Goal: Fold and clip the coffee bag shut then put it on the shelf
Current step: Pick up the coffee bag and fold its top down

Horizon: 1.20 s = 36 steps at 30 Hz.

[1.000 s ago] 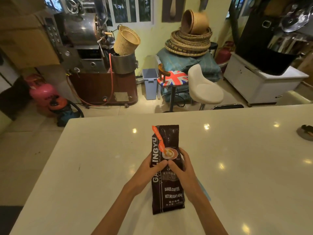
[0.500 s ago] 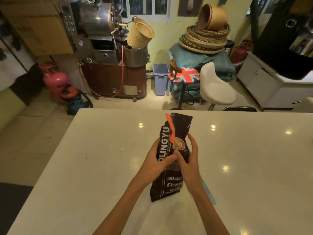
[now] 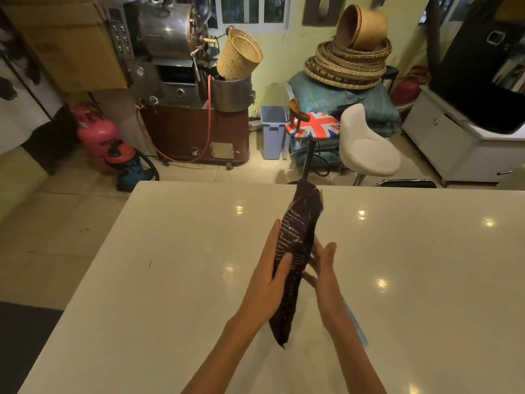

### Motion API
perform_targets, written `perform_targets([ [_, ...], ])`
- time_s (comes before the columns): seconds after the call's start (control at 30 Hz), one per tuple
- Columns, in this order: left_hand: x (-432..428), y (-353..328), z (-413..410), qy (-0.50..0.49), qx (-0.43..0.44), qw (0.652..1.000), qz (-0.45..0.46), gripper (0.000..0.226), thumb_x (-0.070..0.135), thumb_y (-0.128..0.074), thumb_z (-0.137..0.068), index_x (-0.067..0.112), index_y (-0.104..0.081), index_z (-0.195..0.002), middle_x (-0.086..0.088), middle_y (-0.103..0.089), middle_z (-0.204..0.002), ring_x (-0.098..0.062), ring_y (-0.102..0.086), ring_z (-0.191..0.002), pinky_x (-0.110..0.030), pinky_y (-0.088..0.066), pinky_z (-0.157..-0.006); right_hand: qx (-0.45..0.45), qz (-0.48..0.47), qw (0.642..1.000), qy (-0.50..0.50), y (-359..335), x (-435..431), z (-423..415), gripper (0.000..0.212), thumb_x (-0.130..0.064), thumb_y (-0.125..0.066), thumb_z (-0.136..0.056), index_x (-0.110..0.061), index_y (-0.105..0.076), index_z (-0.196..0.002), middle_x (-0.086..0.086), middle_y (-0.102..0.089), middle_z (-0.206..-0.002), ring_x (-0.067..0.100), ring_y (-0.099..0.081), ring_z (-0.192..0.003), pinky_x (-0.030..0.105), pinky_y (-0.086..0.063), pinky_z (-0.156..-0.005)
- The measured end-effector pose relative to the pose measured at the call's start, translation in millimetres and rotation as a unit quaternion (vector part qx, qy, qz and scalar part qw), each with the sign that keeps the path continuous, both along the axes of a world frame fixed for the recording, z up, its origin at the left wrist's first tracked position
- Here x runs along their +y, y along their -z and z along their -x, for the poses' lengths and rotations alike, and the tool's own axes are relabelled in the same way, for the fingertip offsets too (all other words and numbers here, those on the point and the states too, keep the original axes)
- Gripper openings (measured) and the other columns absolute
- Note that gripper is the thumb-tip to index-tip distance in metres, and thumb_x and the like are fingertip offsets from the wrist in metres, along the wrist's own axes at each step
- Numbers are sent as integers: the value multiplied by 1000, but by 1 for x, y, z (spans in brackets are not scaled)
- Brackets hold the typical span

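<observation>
The left hand [image 3: 270, 282] grips the dark glossy coffee bag with white print [image 3: 295, 251], thumb curled over its near face. The right hand [image 3: 322, 268] presses against the bag's far side with fingers straight. The bag stands tilted between both hands, edge-on to the camera, its bottom corner just above the glossy white countertop [image 3: 170, 280]. A thin light-blue strip [image 3: 356, 325] lies on the counter beside the right forearm, partly hidden by it. Beyond the counter's far edge stand a Union Jack stool [image 3: 312, 126], a white moulded seat [image 3: 366, 149], a grey-blue bin [image 3: 273, 132] and a steel roasting machine [image 3: 170, 52].
</observation>
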<state>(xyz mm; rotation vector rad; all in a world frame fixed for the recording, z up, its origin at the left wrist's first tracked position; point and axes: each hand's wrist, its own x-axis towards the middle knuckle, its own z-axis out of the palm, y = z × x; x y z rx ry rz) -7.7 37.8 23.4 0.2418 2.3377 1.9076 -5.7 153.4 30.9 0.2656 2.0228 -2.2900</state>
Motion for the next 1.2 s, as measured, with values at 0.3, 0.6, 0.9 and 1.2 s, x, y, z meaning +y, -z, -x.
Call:
perform_targets([
  [0.3, -10, 19, 2, 37, -78, 992, -93, 90, 78, -55, -73, 61, -6, -147, 25, -26, -153, -1, -36, -138, -30, -41, -108, 65, -124, 986, 95, -9, 7, 8, 59, -46, -67, -80, -25, -49, -132, -7, -66, -114, 9, -66, -102, 29, -56, -87],
  [0.6, 6, 29, 6, -118, -112, 982, -96, 13, 19, -61, -95, 24, -65, -106, 2, -76, -101, -14, -74, -94, -27, -59, -82, 57, -138, 981, 127, -7, 6, 9, 3, -38, -64, -88, -40, -62, -88, -15, -72, -84, -5, -70, -75, 9, -54, -62],
  [0.9, 9, 24, 29, -140, -104, 976, -132, 34, 25, -49, -101, 0, -66, -84, -3, -70, -74, -14, -66, -69, -26, -56, -64, 107, -297, 933, 175, -10, -6, -3, 37, -52, -39, -89, -25, -65, -92, -18, -62, -69, -2, -63, -60, 6, -51, -55],
  [1.2, 10, 112, 55, -61, -130, 978, -153, 20, 40, -41, -102, 23, -49, -96, 5, -51, -82, -26, -47, -84, -50, -45, -78, 210, -439, 873, 13, -38, -38, -25, 65, -67, -19, -92, -31, -59, -129, -10, -67, -95, 3, -61, -75, 19, -54, -70],
])
